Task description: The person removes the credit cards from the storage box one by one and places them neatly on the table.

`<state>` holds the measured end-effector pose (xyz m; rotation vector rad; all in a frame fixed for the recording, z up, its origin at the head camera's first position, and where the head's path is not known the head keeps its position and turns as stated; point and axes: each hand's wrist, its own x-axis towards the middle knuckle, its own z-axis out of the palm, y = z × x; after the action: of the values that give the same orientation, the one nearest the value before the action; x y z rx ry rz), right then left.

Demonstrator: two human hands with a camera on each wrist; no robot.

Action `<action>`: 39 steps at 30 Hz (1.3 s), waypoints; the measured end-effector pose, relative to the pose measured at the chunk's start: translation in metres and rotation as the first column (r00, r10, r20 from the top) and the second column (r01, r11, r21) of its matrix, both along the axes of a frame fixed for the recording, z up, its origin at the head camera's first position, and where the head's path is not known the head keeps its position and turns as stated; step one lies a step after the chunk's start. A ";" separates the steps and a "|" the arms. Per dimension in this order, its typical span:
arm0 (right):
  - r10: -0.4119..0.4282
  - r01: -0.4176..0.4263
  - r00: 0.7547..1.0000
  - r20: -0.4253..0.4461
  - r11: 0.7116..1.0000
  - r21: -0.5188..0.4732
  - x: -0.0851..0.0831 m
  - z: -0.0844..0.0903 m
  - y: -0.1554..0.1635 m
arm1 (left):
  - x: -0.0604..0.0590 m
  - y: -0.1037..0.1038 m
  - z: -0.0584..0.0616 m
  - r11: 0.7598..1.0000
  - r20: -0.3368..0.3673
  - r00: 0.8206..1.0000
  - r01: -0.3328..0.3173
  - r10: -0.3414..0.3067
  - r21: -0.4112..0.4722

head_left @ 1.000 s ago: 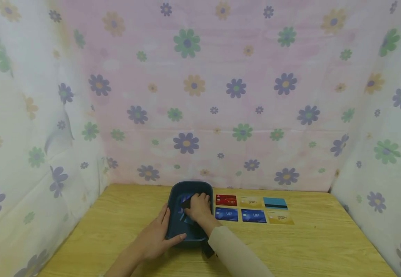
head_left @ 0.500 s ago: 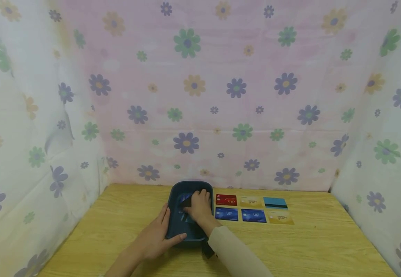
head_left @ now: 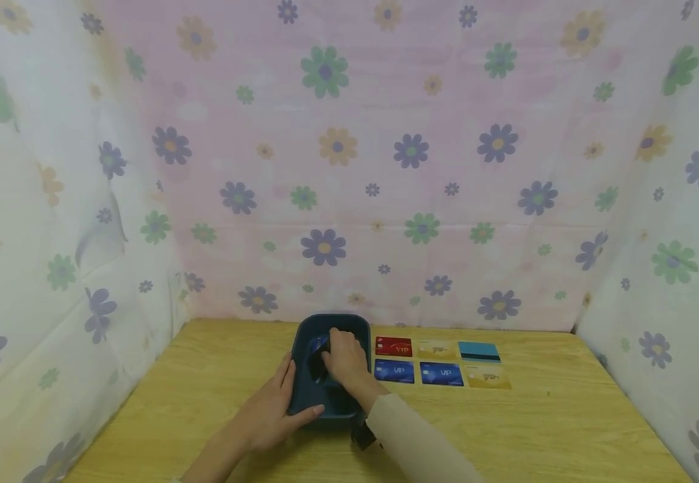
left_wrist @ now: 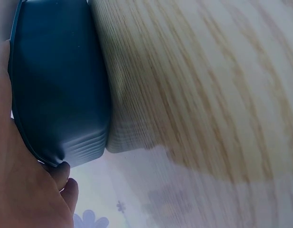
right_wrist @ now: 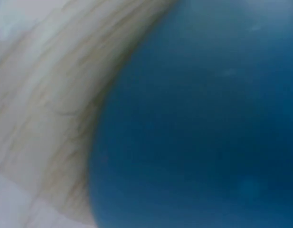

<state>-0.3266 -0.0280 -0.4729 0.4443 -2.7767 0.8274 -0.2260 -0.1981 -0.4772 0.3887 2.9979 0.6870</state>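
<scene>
A dark blue plastic box point(head_left: 307, 329) stands at the middle of the table. My left hand point(head_left: 267, 412) holds its near left corner, fingers along the left wall and thumb over the near rim. In the left wrist view, fingertips point(left_wrist: 61, 175) touch the rim. My right hand point(head_left: 346, 359) reaches inside the box and pinches a dark card point(head_left: 318, 365), held tilted and partly hidden by the fingers. Behind it, a blue-patterned card point(head_left: 319, 343) lies on the box floor. The right wrist view shows only the blurred box wall point(right_wrist: 193, 118).
To the box's right, cards lie in two rows: a red VIP card point(head_left: 394, 347), a gold card point(head_left: 437, 349) and a light blue card point(head_left: 479, 351) behind, two blue VIP cards point(head_left: 394, 371) and another gold card point(head_left: 488, 376) in front. Flowered cloth point(head_left: 373, 168) surrounds the wooden table point(head_left: 536, 429).
The dark card in my right hand has tilted, and the right fingers have moved slightly left within the box. My left hand and the laid-out cards have stayed in place.
</scene>
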 end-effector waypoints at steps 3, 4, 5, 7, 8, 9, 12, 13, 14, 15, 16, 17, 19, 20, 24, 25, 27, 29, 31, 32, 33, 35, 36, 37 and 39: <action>0.063 -0.060 0.998 0.030 0.994 -0.086 0.000 0.002 0.002 | 0.000 0.001 0.001 1.000 0.010 1.000 -0.002 0.002 0.001; 0.084 -0.079 0.996 0.039 0.990 -0.116 0.000 0.003 0.003 | 0.000 0.001 0.001 1.000 0.011 1.000 -0.004 0.004 0.001; 0.103 -0.094 0.993 0.051 0.984 -0.150 0.001 0.005 0.004 | 0.001 0.001 0.002 1.000 0.011 1.000 -0.005 0.005 -0.001; 0.133 -0.112 0.987 0.085 0.970 -0.218 0.003 0.008 0.007 | 0.001 0.002 0.002 1.000 0.004 1.000 -0.006 0.006 -0.003; 0.145 -0.116 0.984 0.103 0.961 -0.249 0.004 0.009 0.008 | 0.001 0.002 0.002 1.000 0.001 1.000 -0.006 0.006 -0.001; 0.157 -0.120 0.981 0.112 0.952 -0.280 0.005 0.011 0.009 | 0.001 0.002 0.002 1.000 -0.002 1.000 -0.005 0.005 0.000; 0.204 -0.127 0.965 0.164 0.914 -0.386 0.009 0.015 0.013 | 0.000 0.002 0.002 1.000 -0.010 1.000 -0.002 0.002 0.003; 0.224 -0.131 0.958 0.179 0.896 -0.423 0.010 0.016 0.014 | 0.000 0.002 0.002 1.000 -0.011 1.000 0.000 0.000 0.004; 0.236 -0.127 0.952 0.195 0.884 -0.450 0.012 0.017 0.015 | 0.000 0.002 0.002 1.000 -0.012 1.000 0.000 0.000 0.004; 0.253 -0.127 0.945 0.209 0.868 -0.480 0.013 0.019 0.016 | 0.000 0.002 0.002 1.000 -0.013 1.000 0.001 -0.001 0.005; 0.266 -0.122 0.937 0.226 0.855 -0.503 0.015 0.020 0.017 | 0.000 0.002 0.002 1.000 -0.015 1.000 0.002 -0.002 0.004; 0.279 -0.122 0.931 0.234 0.844 -0.523 0.017 0.021 0.018 | 0.000 0.002 0.001 1.000 -0.018 1.000 0.002 -0.002 0.003; 0.293 -0.123 0.924 0.244 0.835 -0.537 0.020 0.024 0.021 | -0.001 0.001 0.000 1.000 -0.023 1.000 0.001 -0.001 0.000; 0.296 -0.123 0.923 0.247 0.833 -0.539 0.022 0.026 0.022 | -0.001 0.001 0.000 1.000 -0.025 1.000 0.001 -0.001 -0.002; 0.309 -0.149 0.924 0.227 0.835 -0.529 0.029 0.030 0.028 | -0.001 0.000 -0.003 1.000 -0.029 1.000 -0.001 0.001 -0.007; 0.309 -0.154 0.925 0.222 0.838 -0.523 0.031 0.031 0.030 | -0.001 0.000 -0.003 1.000 -0.029 1.000 0.000 -0.001 -0.007; 0.314 -0.169 0.926 0.209 0.841 -0.515 0.034 0.033 0.034 | -0.001 0.000 -0.004 1.000 -0.025 1.000 0.000 0.000 -0.008; 0.321 -0.176 0.924 0.209 0.841 -0.511 0.036 0.034 0.037 | -0.001 -0.001 -0.004 1.000 -0.025 1.000 0.002 -0.002 -0.007; 0.326 -0.180 0.922 0.211 0.840 -0.512 0.038 0.035 0.041 | -0.001 -0.001 -0.005 1.000 -0.022 1.000 0.000 0.000 -0.008; 0.330 -0.183 0.921 0.209 0.838 -0.515 0.039 0.035 0.042 | -0.001 -0.001 -0.005 1.000 -0.022 1.000 0.000 0.000 -0.008; 0.331 -0.181 0.919 0.214 0.837 -0.517 0.040 0.035 0.044 | -0.001 -0.001 -0.006 1.000 -0.021 1.000 0.000 -0.001 -0.006; 0.335 -0.176 0.916 0.220 0.830 -0.529 0.041 0.036 0.047 | -0.002 -0.001 -0.005 1.000 -0.022 1.000 0.000 0.000 0.000; 0.336 -0.172 0.915 0.223 0.825 -0.538 0.042 0.036 0.048 | -0.002 0.000 -0.005 1.000 -0.023 1.000 0.000 0.000 0.001; 0.338 -0.171 0.914 0.224 0.822 -0.543 0.042 0.037 0.049 | -0.002 0.000 -0.005 1.000 -0.024 1.000 -0.001 0.001 0.003; 0.343 -0.165 0.911 0.229 0.812 -0.560 0.044 0.037 0.052 | -0.002 0.000 -0.004 1.000 -0.026 1.000 -0.002 0.002 0.004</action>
<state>-0.2827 0.0236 -0.4355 0.6318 -2.6064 1.8219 -0.2284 -0.1979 -0.4813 0.3983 3.0224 0.6930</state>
